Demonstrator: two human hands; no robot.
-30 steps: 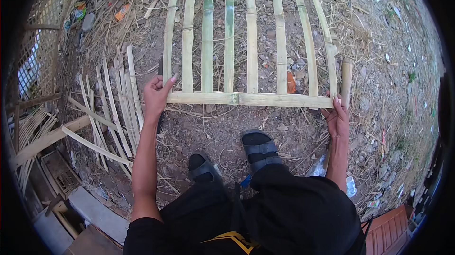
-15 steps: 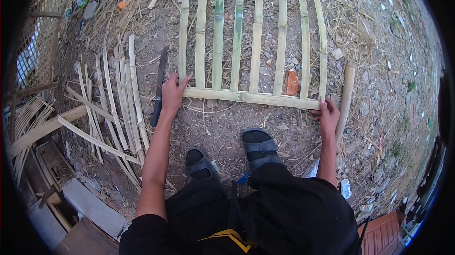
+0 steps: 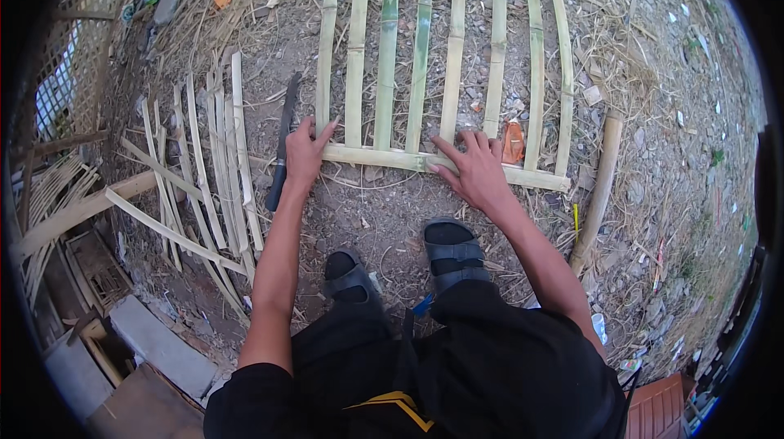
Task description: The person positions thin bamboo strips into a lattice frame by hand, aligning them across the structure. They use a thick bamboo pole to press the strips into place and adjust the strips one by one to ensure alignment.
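Note:
A flat bamboo frame (image 3: pixel 384 158) lies on the ground before me, its pale green slats running away from a near crossbar. My left hand (image 3: pixel 305 149) grips the crossbar's left end, thumb pointing towards the outermost slat. Around the middle of the same crossbar, my right hand (image 3: pixel 477 168) has its thumb on the near side and its fingers on the far side. Just left of my left hand is a long dark knife (image 3: pixel 291 100) with a black handle, partly hidden behind that hand.
Thin split bamboo strips (image 3: pixel 219 161) lie in a loose bunch at the left. A round bamboo pole (image 3: pixel 600 186) rests at the right. An orange wrapper (image 3: pixel 513 142) shows between two slats. My sandalled feet (image 3: pixel 451 251) are close to the crossbar. Grey slabs (image 3: pixel 159 341) sit lower left.
My right hand has left the crossbar's right end and moved left to its middle. My left hand stays at the left end. The whole view has shifted slightly.

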